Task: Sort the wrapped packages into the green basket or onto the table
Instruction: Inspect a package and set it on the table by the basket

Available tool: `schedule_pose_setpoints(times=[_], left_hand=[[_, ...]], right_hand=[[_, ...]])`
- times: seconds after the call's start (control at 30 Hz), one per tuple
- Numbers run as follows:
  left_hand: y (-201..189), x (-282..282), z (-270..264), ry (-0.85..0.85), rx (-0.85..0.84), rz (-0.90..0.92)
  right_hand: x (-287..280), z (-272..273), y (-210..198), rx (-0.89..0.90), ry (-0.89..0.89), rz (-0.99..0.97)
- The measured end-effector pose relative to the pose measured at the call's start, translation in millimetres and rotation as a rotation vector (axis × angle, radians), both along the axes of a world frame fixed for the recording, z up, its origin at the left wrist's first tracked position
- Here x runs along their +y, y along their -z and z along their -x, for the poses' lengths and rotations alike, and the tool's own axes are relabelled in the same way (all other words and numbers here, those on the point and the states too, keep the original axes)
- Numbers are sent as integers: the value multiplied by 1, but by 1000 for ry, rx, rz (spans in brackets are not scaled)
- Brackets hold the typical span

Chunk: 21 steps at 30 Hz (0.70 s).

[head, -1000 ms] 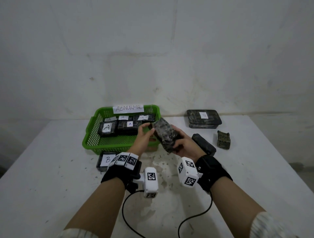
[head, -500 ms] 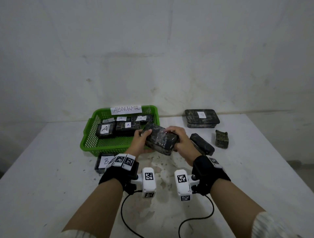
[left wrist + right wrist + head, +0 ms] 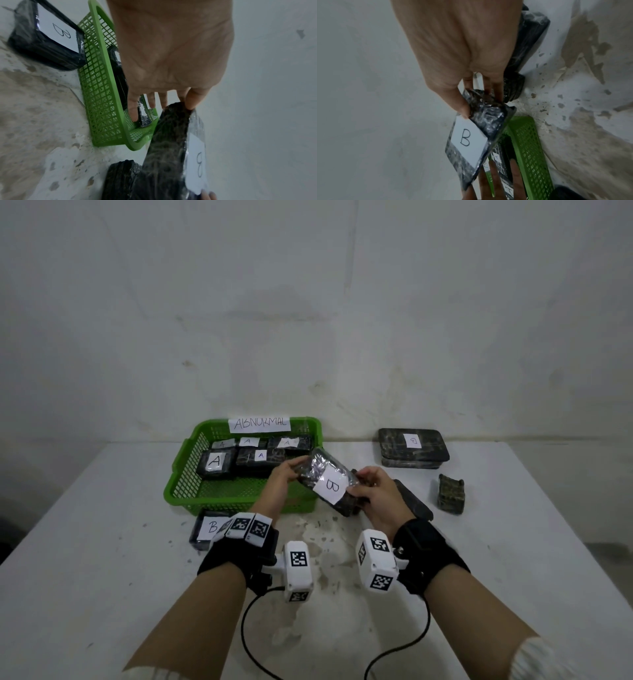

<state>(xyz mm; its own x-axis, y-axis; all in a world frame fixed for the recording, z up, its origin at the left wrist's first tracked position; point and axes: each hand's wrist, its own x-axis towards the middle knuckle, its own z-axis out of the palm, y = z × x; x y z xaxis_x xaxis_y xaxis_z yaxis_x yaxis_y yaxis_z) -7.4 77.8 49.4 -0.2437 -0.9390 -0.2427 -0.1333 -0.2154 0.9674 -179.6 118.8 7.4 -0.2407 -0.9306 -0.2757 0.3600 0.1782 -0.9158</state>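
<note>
Both hands hold a dark plastic-wrapped package point(image 3: 318, 470) with a white "B" label, tilted above the table just right of the green basket point(image 3: 178, 474). My left hand point(image 3: 296, 472) pinches its far end between thumb and index finger, the other fingers straight. My right hand point(image 3: 356, 487) pinches the near end, thumb on the label's edge. In the left wrist view the package point(image 3: 168, 142) hangs beside the basket point(image 3: 102, 108). The right wrist view shows the "B" label point(image 3: 467, 138) face up. The basket holds several packages marked "A" point(image 3: 215, 462).
A "B" package point(image 3: 209, 529) lies on the table in front of the basket. At the back right stands a stack point(image 3: 412, 448) labelled "B". A small wrapped block point(image 3: 451, 494) and a flat dark package point(image 3: 412, 503) lie right of my hands. Cables trail toward me.
The package was turned in my hands from standing on edge, through dark side up, until its "B" label faces up. Both hands stayed beside the basket.
</note>
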Motion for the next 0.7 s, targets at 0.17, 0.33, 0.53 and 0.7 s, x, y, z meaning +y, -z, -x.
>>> schedule_pose_setpoints(times=[0.17, 0.33, 0.53, 0.7], left_hand=[[3, -2, 8, -53, 51, -49], [11, -9, 5, -203, -67, 37], [15, -5, -30, -111, -163, -159], [17, 12, -51, 322, -247, -412]], right_hand=[[-2, 7, 0, 46, -7, 14], [-8, 4, 1, -18, -78, -24], [-22, -10, -9, 6, -22, -29], [-26, -36, -14, 157, -243, -100]])
